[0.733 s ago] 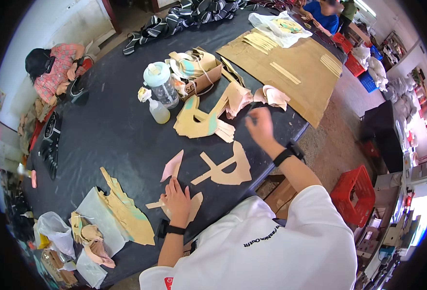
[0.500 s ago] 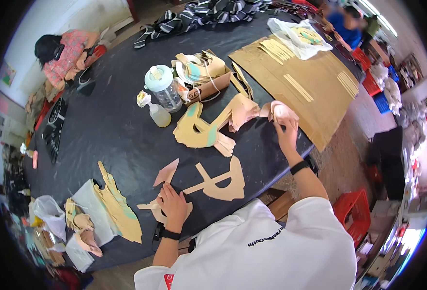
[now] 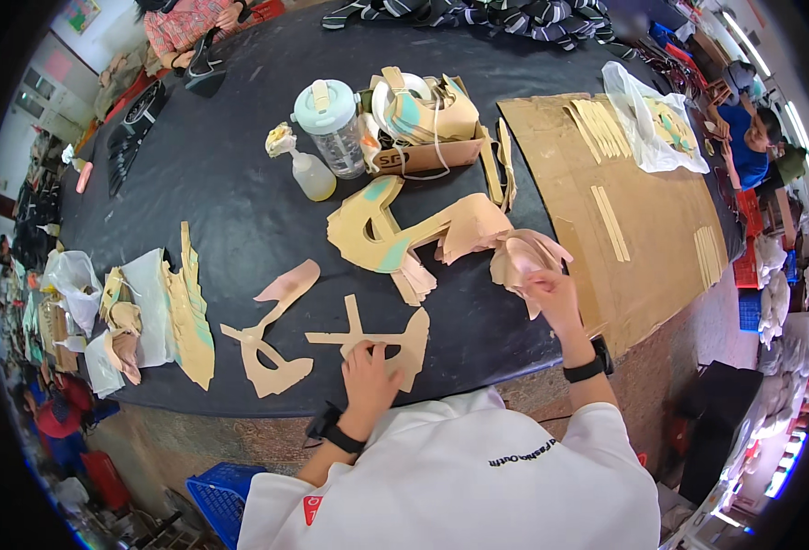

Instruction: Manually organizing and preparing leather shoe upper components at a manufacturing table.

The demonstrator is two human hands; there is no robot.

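Observation:
My left hand (image 3: 371,380) lies on a tan cut-out piece (image 3: 408,346) with straight arms and a curved opening, its fingers spread and resting on the surface. To its left is a similar tan piece (image 3: 281,377), whose upper arm meets a pinkish flat piece (image 3: 287,280). At the right, my right hand (image 3: 554,298) has its fingertips pinched at the lower edge of a fanned stack of pinkish pieces (image 3: 517,259). That stack adjoins a layered pile of tan cut-outs (image 3: 389,250) with pale green patches; the fingers partly hide what they grip.
Behind the pile stand a squeeze bottle (image 3: 313,176), a lidded clear jug (image 3: 329,128) and a filled carton (image 3: 427,156). Cardboard (image 3: 643,215) with thin strips covers the right side. More tan pieces (image 3: 187,316) lie left. Other people sit at the far edges.
My left hand has left the left-hand tan piece for the one beside it. My right hand has shifted to the pink stack's lower edge, and the stack is more fanned. The view has turned.

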